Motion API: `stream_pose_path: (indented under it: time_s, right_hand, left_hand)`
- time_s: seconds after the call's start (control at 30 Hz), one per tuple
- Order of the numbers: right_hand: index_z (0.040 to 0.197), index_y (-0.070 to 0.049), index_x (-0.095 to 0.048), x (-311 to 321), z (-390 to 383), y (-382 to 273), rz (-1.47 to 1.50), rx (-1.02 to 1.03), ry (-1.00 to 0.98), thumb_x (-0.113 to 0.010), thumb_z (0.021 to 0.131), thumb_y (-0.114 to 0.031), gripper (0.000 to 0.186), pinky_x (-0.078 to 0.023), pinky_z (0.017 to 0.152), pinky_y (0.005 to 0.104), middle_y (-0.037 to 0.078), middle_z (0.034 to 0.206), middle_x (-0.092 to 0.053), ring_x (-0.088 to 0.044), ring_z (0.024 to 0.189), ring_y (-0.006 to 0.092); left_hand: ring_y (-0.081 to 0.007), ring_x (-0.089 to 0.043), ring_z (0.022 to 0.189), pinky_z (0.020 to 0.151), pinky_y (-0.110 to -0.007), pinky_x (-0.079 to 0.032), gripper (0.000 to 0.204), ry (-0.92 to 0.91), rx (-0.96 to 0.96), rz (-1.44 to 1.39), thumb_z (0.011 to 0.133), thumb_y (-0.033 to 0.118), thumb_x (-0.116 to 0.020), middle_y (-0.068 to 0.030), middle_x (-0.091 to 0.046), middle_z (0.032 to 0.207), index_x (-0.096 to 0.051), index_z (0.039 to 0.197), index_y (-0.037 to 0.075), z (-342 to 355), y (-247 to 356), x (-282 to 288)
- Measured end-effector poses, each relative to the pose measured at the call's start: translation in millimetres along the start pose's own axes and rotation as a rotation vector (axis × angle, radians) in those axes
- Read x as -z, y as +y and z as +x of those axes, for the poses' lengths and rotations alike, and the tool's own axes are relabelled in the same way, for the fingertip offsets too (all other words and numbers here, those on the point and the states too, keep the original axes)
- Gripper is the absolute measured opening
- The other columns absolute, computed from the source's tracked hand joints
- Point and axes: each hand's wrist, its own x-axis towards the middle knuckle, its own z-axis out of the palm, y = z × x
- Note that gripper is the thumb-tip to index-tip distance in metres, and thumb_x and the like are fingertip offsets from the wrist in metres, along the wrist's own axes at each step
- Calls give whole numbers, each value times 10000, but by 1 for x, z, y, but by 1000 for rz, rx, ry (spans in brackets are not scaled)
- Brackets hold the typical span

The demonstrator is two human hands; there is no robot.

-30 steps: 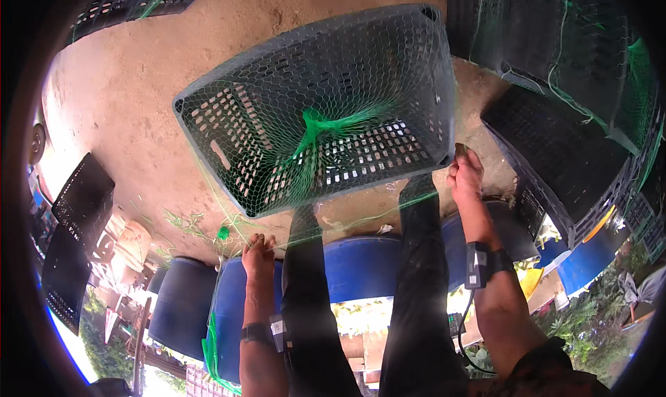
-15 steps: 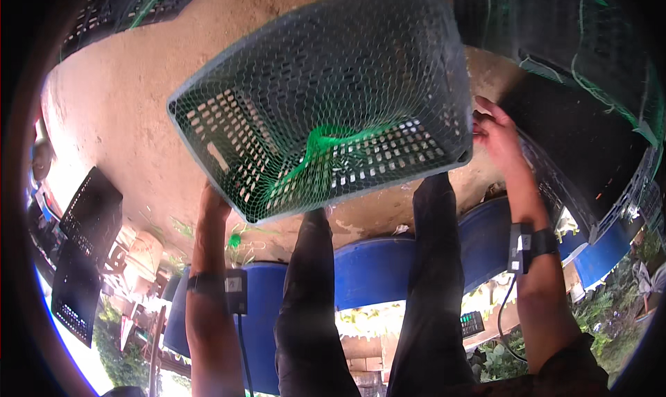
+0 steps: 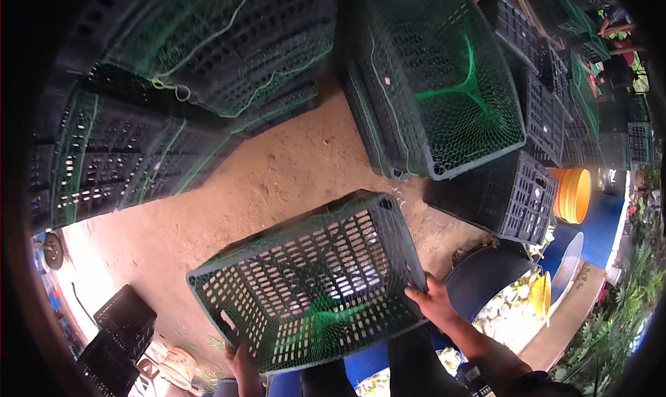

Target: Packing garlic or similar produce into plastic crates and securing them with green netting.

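A dark plastic crate (image 3: 392, 241) with slotted walls is held in front of me, tilted so that its mouth shows. Green netting (image 3: 325, 317) covers the mouth and gathers toward a bunched green part near the middle. My right hand (image 3: 436, 303) is closed around the crate's right end, its thumb over the rim. At the near left corner, my left hand (image 3: 243, 366) grips the other end; the crate hides part of its fingers.
Stacked netted crates (image 3: 208, 57) rise at the far left. Another netted crate (image 3: 451, 71) tops a stack ahead, beside a black crate (image 3: 499, 196). Orange buckets (image 3: 572, 196) and a blue tub (image 3: 492, 265) of pale pieces stand right. Dark crates (image 3: 125, 321) lie at left.
The view has shifted toward the crate stacks ahead. The held crate appears lower and its tilt has altered. My right hand, its fingers spread before, now grips the crate's end.
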Motion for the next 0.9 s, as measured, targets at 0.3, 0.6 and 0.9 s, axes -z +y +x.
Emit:
stream_pose_path:
  time_s: [0.3,0.6,0.9]
  right_hand:
    - [1183,-3,-494,171,-153,-110,493,-109,340,-656,734,-63,481,-407,742,220,-22,931,-570,-496,821,74]
    - [1084,27,-503,238,-116,-221,1015,178,619,-568,764,-1,328,-499,710,308,79,928,-591,-591,781,167]
    - [919,17,-543,191,49,-263,976,-91,698,-620,718,-34,221,-503,498,412,93,950,-565,-567,794,208]
  left_hand:
    - [-222,-507,1042,821,-364,-449,475,-384,-540,-135,839,149,-557,-173,-472,1205,-402,1257,-16,-216,206,-19]
    - [-240,-461,1112,963,-369,-351,600,-539,-857,472,894,452,-417,-154,-431,1254,-425,1203,-61,-259,228,-43]
    - [-218,-600,784,685,-319,-485,279,-385,-960,683,799,9,-557,-139,-584,1024,-572,1076,39,-265,146,-30]
